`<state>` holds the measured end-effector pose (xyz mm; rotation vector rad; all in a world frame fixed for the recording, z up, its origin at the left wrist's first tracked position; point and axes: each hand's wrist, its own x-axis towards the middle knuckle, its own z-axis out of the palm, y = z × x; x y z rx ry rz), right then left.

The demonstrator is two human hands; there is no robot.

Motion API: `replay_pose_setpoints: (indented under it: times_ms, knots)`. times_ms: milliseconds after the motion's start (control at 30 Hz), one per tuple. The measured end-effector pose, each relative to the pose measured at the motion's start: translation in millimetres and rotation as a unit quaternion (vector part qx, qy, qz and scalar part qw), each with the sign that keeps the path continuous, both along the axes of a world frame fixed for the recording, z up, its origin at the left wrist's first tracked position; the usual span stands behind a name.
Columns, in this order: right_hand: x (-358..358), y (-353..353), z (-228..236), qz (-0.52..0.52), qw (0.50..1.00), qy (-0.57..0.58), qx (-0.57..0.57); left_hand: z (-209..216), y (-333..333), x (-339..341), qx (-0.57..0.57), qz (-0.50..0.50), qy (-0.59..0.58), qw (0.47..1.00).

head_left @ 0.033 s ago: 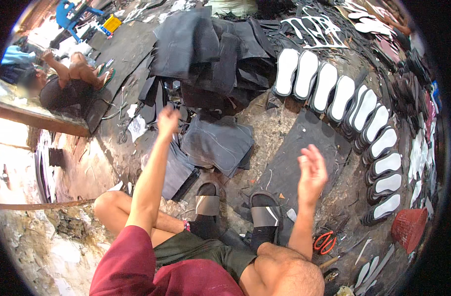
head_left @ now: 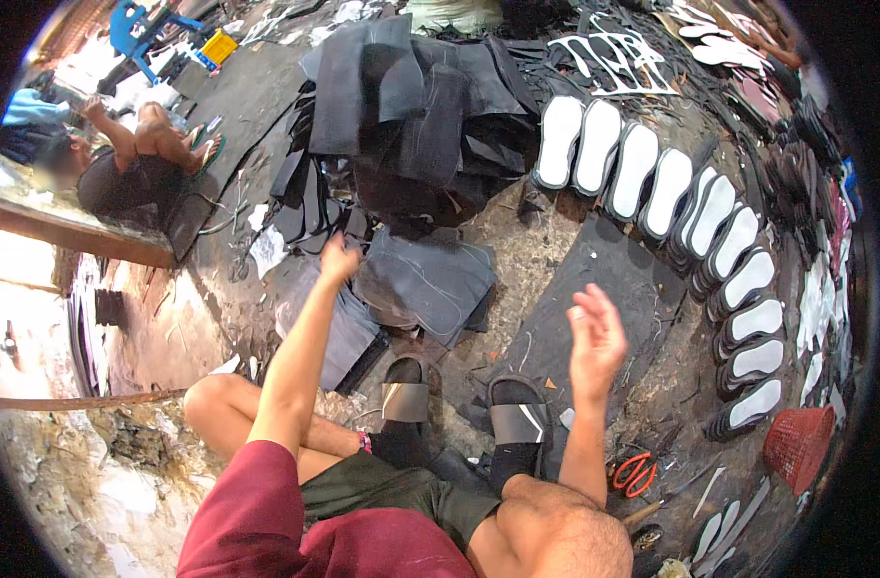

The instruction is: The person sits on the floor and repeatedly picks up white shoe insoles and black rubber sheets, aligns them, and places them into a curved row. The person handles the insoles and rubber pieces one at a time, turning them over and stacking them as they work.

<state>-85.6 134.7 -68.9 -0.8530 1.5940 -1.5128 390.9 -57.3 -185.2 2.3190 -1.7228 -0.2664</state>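
My left hand point(head_left: 340, 258) is closed, its fingers curled, over the left edge of a stack of dark grey sheets point(head_left: 426, 279) with pale outlines drawn on them. Whatever it may hold is hidden. Dark cut pieces point(head_left: 310, 217) lie just beyond its fingers. My right hand point(head_left: 597, 337) hovers open and empty, fingers raised, over a flat dark board point(head_left: 580, 289) on the ground. To the right of that board, white-topped sole shapes point(head_left: 635, 169) stand in a curved row, in dark stacks.
A tall heap of dark sheets point(head_left: 382, 91) rises ahead. By my right knee lie orange-handled scissors point(head_left: 634, 474); a red basket point(head_left: 798, 448) sits farther right. White cut-out scraps point(head_left: 618, 60) lie at the back. Another person point(head_left: 137, 164) sits at the far left, near a blue stool point(head_left: 142, 34).
My left hand has come nearer to me and slightly right. My right hand has shifted a little left, still open. The upper sheets on the dark heap lie differently.
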Motion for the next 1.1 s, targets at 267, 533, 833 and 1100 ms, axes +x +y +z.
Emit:
replay_pose_setpoints:
  times_ms: [267,533,833,1100]
  knots:
    - [23.4,-11.8,4.2,0.153,0.974,0.165,-0.028,90.3,69.1,-75.4,0.099,0.033,0.542,0.834]
    - [102.7,-79.8,27.5,0.198,0.937,0.187,-0.220,143.3,117.5,-170.9,0.107,-0.067,0.701,0.702]
    - [52.0,-79.3,-23.3,-0.116,0.981,0.150,-0.040,120.8,120.6,-182.1,0.029,0.024,0.649,0.760]
    - [-85.3,76.2,-167.2,-0.517,0.831,-0.170,0.118,-14.4,90.2,-67.6,-0.029,0.221,0.613,0.758]
